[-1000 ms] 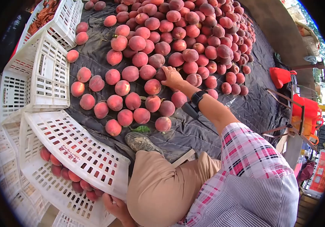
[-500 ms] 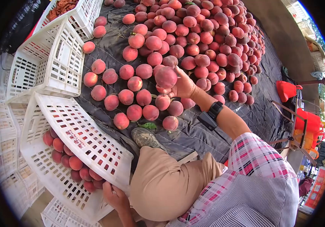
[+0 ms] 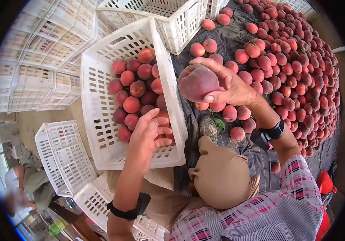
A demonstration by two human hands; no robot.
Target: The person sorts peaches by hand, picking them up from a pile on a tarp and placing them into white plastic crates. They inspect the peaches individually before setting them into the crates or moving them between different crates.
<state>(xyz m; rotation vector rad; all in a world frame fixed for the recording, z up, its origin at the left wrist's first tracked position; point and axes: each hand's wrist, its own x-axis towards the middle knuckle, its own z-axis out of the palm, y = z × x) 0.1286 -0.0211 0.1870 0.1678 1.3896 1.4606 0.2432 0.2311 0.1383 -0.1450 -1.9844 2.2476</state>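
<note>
A large dark red peach [image 3: 198,83] is in my right hand [image 3: 236,89], held between the thumb and curled fingers. It is just right of the white plastic crate [image 3: 180,132], beside the rim. My left hand [image 3: 144,134] reaches over the near part of the crate with its fingers apart and slightly bent, holding nothing that I can see. Close by its fingertips lie peaches [image 3: 131,104], loose in the bottom of the crate. My left palm is turned away, so contact with a peach there cannot be made out.
To the right, a big heap of peaches [image 3: 289,76] lies on a dark ground sheet [image 3: 236,154]. Another white crate [image 3: 176,28] adjoins at the top. Stacked crates [image 3: 40,52] fill the upper left. A person [image 3: 28,180] is at the lower left, beyond an empty crate [image 3: 66,156].
The view has swung left toward the crate. My right hand has carried the peach from the heap's edge to beside the crate. My left hand has left the crate's near edge and is over its inside.
</note>
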